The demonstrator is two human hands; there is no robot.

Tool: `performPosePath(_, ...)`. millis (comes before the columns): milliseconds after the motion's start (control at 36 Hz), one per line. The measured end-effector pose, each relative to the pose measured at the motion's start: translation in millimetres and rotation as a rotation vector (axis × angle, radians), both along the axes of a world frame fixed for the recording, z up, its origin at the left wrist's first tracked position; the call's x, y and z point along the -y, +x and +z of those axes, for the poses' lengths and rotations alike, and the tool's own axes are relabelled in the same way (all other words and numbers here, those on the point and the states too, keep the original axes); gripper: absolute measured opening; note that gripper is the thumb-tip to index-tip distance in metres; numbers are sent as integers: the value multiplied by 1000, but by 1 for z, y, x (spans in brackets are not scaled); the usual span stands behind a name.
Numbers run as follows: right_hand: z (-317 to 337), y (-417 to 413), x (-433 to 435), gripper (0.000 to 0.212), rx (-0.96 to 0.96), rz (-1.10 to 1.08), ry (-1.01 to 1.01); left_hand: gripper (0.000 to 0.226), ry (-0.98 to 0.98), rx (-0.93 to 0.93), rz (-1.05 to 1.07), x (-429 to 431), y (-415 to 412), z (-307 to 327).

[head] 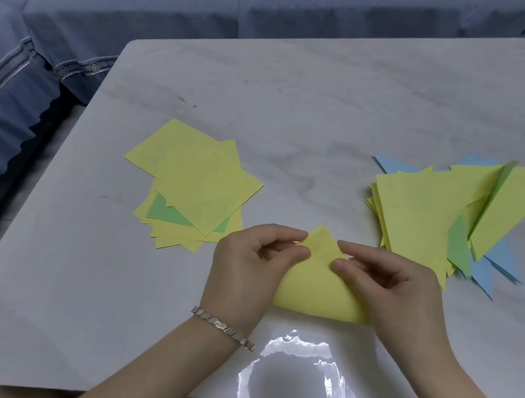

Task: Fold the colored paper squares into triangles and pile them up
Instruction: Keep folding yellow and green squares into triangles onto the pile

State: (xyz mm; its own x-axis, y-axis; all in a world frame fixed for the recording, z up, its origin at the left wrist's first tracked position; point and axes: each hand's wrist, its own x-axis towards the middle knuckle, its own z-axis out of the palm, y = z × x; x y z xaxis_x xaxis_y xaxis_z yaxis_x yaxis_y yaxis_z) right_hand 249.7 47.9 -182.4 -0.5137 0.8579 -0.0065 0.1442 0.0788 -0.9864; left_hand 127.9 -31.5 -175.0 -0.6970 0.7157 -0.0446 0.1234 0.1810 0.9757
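Yellow paper (315, 287), half-folded, in pinch of left hand (242, 266) and right hand (395, 290)

Dim, bluish, soft light; glare on the table (297, 354); edges perhaps slightly warped.

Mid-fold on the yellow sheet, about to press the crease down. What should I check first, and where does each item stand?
1. Both hands holding: left hand and right hand pinch the yellow sheet near its top corner: ok.
2. Corners matched at the tip: fingers cover the edges: cannot tell.
3. Bottom fold pressed sharp: it looks rounded, not creased: not ok.
4. Triangle pile lies to the right of the sheet, ready to receive it: ok.
5. Stack of squares to the left has sheets left: ok.
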Motion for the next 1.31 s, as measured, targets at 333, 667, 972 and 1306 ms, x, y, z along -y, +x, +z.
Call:
performPosePath(333,2,3,-3,31,-8,98,12,25,51,146,-48,2,-2,2)
performPosePath(667,-5,2,-5,27,69,56,125,29,-16,42,37,4,5,-1)
performPosePath(972,-1,3,-1,31,105,105,271,35,-80,67,-26,-1,2,0)
performPosePath(1306,-3,2,-13,28,52,167,119,34,-45,14,-96,0,-3,-1)
